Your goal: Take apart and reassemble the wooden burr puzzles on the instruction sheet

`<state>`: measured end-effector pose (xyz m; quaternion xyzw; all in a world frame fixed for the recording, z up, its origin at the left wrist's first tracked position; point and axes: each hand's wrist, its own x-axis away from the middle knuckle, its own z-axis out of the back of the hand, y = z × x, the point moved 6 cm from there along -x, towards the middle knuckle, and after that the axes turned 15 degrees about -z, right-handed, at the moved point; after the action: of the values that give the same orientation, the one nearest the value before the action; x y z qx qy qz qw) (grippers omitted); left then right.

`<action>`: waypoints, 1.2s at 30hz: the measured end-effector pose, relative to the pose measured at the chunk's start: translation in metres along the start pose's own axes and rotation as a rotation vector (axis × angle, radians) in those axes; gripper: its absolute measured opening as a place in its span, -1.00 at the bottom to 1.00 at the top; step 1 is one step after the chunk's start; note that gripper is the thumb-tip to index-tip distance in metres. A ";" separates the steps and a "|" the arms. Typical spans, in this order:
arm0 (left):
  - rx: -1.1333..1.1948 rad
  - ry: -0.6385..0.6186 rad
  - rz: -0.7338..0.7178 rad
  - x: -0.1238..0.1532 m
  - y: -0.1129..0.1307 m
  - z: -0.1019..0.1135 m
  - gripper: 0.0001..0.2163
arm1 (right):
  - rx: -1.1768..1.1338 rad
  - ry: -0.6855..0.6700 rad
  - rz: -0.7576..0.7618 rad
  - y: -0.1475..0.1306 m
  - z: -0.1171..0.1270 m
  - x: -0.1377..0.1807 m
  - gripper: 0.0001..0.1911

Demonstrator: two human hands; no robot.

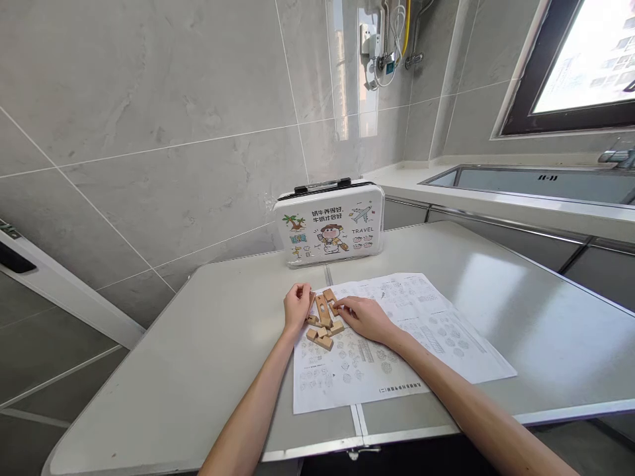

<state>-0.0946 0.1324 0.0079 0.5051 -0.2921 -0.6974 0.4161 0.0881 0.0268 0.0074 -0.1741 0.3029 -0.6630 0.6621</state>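
We see the left hand (296, 305) and the right hand (364, 317) meeting over a small cluster of wooden blocks (323, 325). The blocks lie on the upper left part of a printed sheet (397, 344), which is spread flat on the grey bench (198, 370).

The left fingers (303, 291) are curled in and closed against the left side of the cluster, grasping a piece there. The right fingers (342, 305) come in from the other side and pinch a block at the top of the cluster. A few loose pieces lie just below both hands, touching one another. Both forearms reach in from the near edge of the bench.

Behind the sheet, near the tiled wall, we see a white case (330, 228) with cartoon prints and a black handle standing upright. A steel sink (536, 185) sits in the counter to the right, under a window (585, 59).
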 end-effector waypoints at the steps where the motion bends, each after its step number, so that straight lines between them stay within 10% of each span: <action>1: -0.001 0.000 -0.001 0.000 0.000 0.000 -0.72 | 0.000 0.000 0.001 0.000 0.000 0.000 -0.70; 36: -0.322 -0.139 -0.152 -0.008 0.005 0.007 -0.84 | 0.019 0.004 0.003 0.004 -0.003 -0.001 -0.70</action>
<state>-0.0992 0.1369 0.0175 0.4034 -0.1657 -0.7977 0.4165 0.0895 0.0286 0.0023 -0.1661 0.2984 -0.6652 0.6639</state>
